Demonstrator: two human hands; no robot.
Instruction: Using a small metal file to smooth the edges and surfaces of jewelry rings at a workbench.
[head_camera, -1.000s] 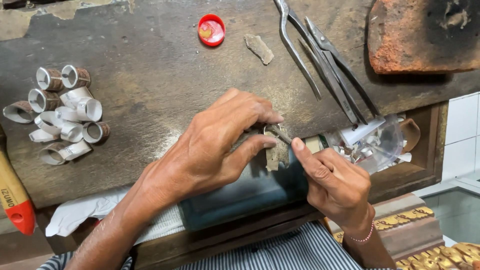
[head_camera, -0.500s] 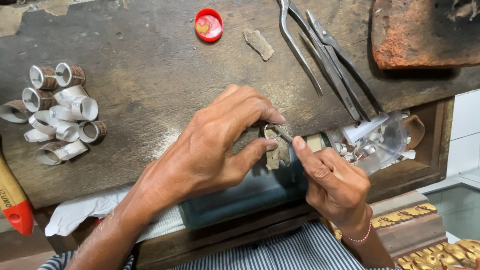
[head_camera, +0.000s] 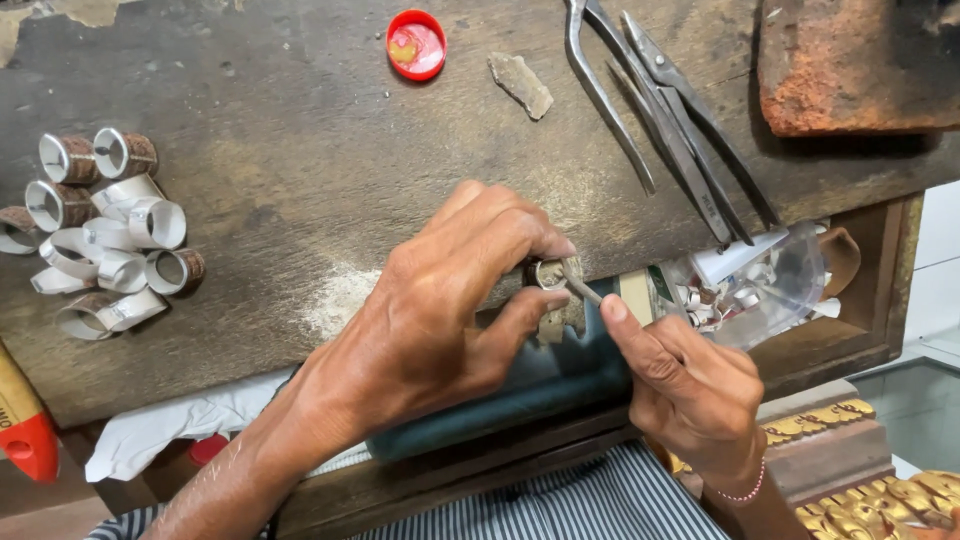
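Head view, work piece: small metal ring (head_camera: 549, 273), pinched at the front edge of the bench (head_camera: 300, 180), above a dark green box (head_camera: 530, 385).
Head view, left hand: your left hand (head_camera: 440, 300) arches over the ring, fingers curled down, thumb pressing from below; it is clamped on the ring.
Head view, right hand: your right hand (head_camera: 690, 385) comes in from the lower right, fingers closed round a thin metal tool (head_camera: 583, 285); forefinger lies along the shaft, tip at the ring.
Head view, gap between hands: close together, meeting at the ring.
Head view, technique: keep the ring braced against the bench edge so it cannot turn; guide the tool tip with the forefinger and use light strokes, since a slip would likely run into your left thumb.
Head view, wrists: left wrist low and bent over the bench edge; right wrist straight, a thin bracelet on it.
Head view, surroundings: paper-wrapped rings (head_camera: 100, 230) well off to the left; tongs (head_camera: 660, 110) and a red cap (head_camera: 416, 44) further back; a clear plastic bag (head_camera: 750, 285) just right of the tool.
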